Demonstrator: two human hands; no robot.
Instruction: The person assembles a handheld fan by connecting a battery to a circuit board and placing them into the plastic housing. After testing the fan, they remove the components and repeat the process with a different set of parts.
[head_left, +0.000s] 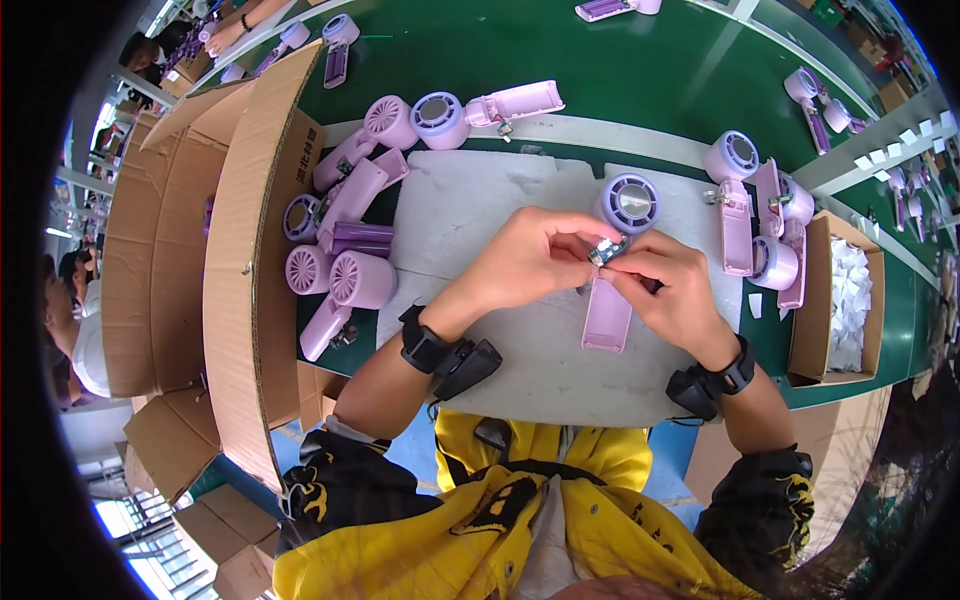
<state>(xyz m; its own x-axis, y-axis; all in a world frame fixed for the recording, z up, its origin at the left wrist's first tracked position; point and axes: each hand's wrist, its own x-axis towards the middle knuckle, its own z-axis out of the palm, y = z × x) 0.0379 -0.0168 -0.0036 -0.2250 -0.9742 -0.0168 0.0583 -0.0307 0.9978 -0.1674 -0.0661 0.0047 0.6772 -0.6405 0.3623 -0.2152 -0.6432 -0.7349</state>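
A lilac handheld fan lies on the pale foam mat [520,360] in front of me. Its round head [631,203] points away from me, and its open handle shell [607,318] points toward me. Over the joint between head and handle is a small circuit board [606,250]. My left hand [525,262] pinches the board from the left with thumb and fingertips. My right hand [672,285] closes on its right and near side, some of its fingers curled. The fingers partly hide the board and the fan's neck; any wires there are too small to make out.
More lilac fan parts [360,280] are heaped left of the mat, beside a tall open cardboard box [250,260]. Other fans [735,200] lie at the right. A carton [808,345] holding white paper pieces stands further right. Someone else's hand [225,38] shows far left.
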